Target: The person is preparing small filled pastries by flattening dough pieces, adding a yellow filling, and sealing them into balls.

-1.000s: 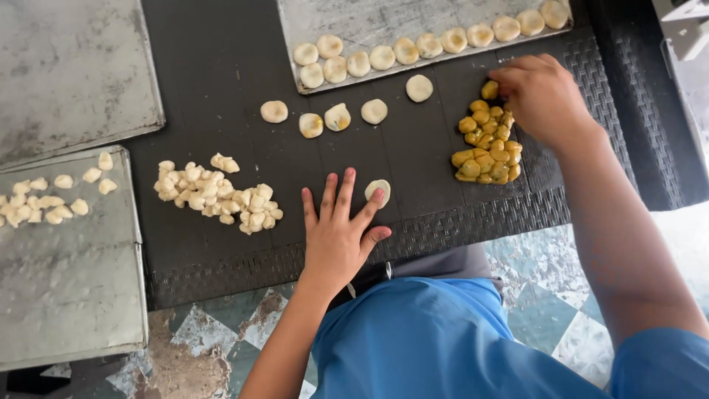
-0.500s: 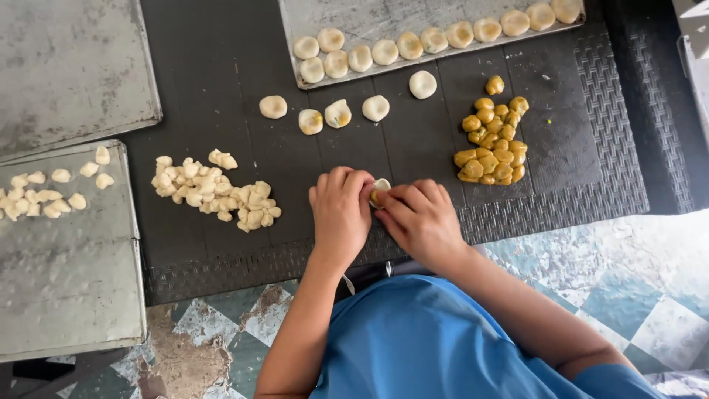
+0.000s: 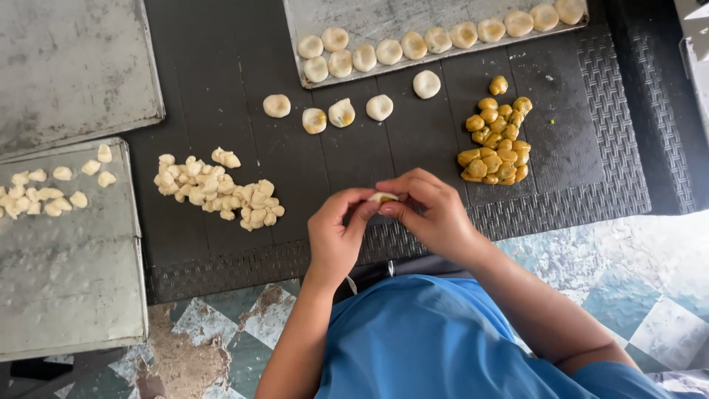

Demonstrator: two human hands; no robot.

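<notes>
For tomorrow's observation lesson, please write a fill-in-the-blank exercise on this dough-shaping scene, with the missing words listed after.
1. Both hands, left hand and right hand, pinch one small piece of ____ between their fingertips.
2. The heap of filling balls on the black mat is ____ in colour.
3. The finished pale rounds lie in a row on a metal ____ at the top.
4. The person wears a ____ shirt.

Missing words: dough; yellow; tray; blue

No packages, labels, signs or screens show anywhere here: nothing wrapped, nothing printed, nothing lit up in view.
</notes>
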